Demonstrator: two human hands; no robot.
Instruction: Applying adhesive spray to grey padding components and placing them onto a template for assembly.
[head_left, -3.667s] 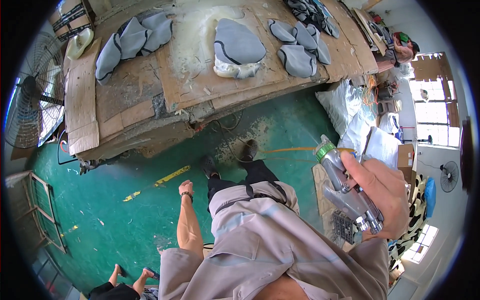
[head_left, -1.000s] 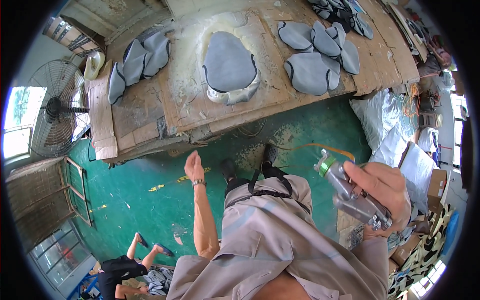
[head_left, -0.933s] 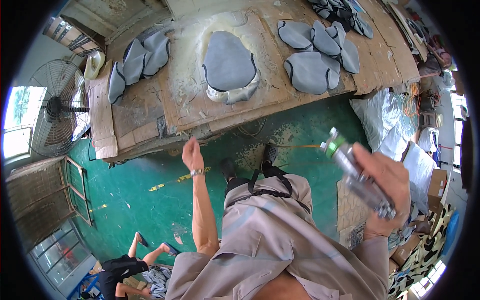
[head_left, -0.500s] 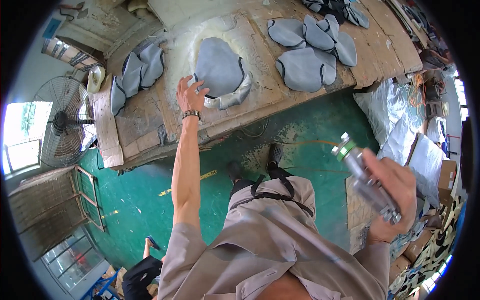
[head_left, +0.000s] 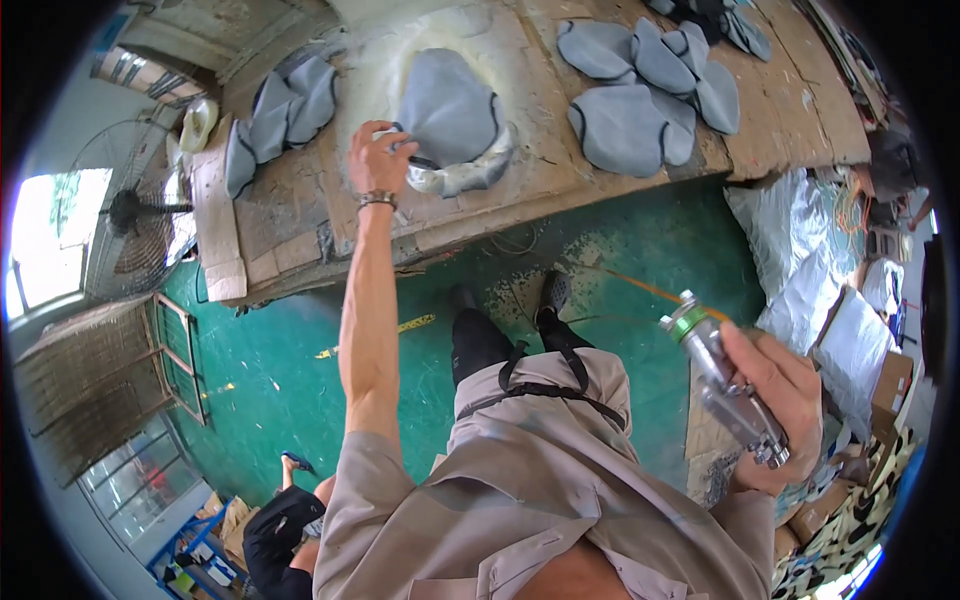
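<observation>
A grey fabric piece [head_left: 450,105] with dark edging lies on the cardboard-covered table in front of me. My left hand [head_left: 380,162] pinches its lower left edge, and creases run across the cloth from there. Along the near edge of the cloth curves a whitish, residue-coated shape [head_left: 465,178]; what it is made of I cannot make out. Off to the right, away from the table, my right hand [head_left: 785,395] is wrapped round a metal spray gun [head_left: 722,375] with a green ring. An orange hose [head_left: 645,284] runs behind the gun.
More grey fabric pieces [head_left: 618,128] are piled at the table's right, others [head_left: 290,105] at its left. A large fan [head_left: 125,212] stands left of the table [head_left: 480,222]. Silvery sheeting [head_left: 785,235] hangs at the right. Another person [head_left: 275,540] sits at the lower left.
The fingers of my left hand have closed on the fabric's edge, and the cloth there is now creased. The spray gun has turned slightly and shifted a little. The whole view has moved a bit.
</observation>
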